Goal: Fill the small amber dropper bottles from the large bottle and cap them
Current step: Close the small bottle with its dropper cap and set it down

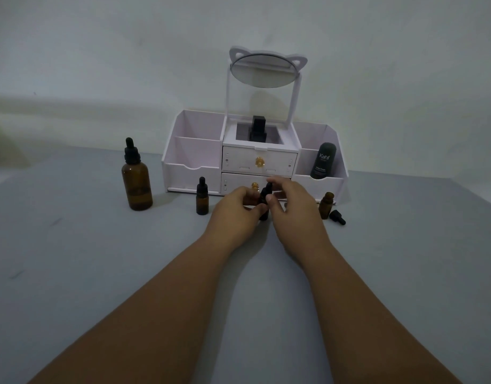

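Now the small bottle (264, 214) stands upright on the table (100, 273) in the middle of the frame, between both hands: the left hand (234, 207) grips its body, the right hand (292, 202) pinches the black cap (267, 189) on top, so the twist probably goes around this vertical axis.

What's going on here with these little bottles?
A person is working on a small amber bottle: the left hand holds its body while the right hand pinches its dropper cap. A capped small bottle stands left of them; an open small bottle stands to the right, its loose cap lying beside it. The large bottle stands capped, far left.
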